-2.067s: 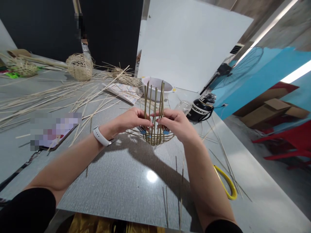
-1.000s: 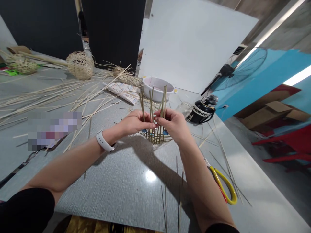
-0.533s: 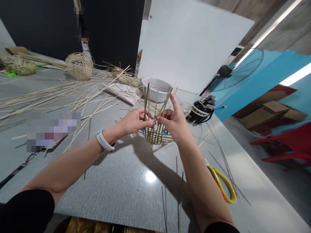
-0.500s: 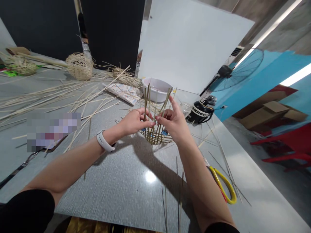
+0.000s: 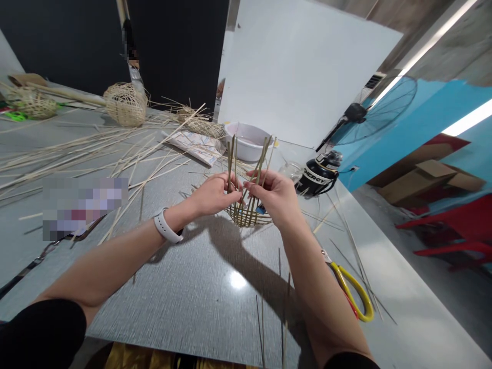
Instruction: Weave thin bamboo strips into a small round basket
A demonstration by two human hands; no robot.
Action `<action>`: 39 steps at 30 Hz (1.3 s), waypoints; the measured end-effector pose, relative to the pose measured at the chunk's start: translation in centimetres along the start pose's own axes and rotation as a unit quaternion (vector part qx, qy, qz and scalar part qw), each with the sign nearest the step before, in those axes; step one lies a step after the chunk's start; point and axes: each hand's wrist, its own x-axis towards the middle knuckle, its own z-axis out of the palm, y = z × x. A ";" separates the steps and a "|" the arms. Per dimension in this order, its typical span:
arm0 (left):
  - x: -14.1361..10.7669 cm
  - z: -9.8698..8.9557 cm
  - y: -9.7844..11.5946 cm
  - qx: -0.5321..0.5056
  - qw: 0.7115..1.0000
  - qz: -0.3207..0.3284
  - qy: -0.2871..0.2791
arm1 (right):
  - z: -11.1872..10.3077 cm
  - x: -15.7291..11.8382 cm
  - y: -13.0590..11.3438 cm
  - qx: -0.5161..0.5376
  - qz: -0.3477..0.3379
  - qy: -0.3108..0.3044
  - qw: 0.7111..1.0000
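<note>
So the half-woven bamboo basket (image 5: 248, 218) sits on the grey textured sheet (image 5: 184, 292) right in front of the person, its base woven tight and its upright bamboo stakes (image 5: 230, 164) sticking up and fanning out a bit. Both hands are on it. The left hand (image 5: 213, 195), with a white watch (image 5: 165, 228) on the wrist, is curled nearly closed around the stakes, thumb and fingers pinching them. The right hand (image 5: 274, 197) is mostly closed too, pinching stakes just beside the left hand, though you can't really tell how many strands each hand has. A small blue piece (image 5: 261, 209) shows on the basket under the right hand. Around all that: loose bamboo strips (image 5: 77, 154) spread out to the left, a white bowl (image 5: 246, 141) behind, a black ENERGY bottle (image 5: 318, 174) off to the right, and yellow-handled scissors (image 5: 355, 296) near the right forearm. Farther back sits a round woven ball (image 5: 125, 105).
</note>
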 end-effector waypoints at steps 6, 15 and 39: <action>0.4 0.0 -0.7 -0.037 0.999 -0.036 -0.001 | -0.6 0.1 0.1 -0.064 0.008 -0.059 0.996; 0.8 -0.4 -0.8 -0.096 0.992 -0.080 -0.006 | -1.6 0.0 -0.4 -0.081 -0.013 -0.126 0.989; 0.3 -2.3 -0.3 -0.051 0.991 -0.001 -0.120 | -0.7 0.5 1.3 -0.047 0.014 -0.098 0.994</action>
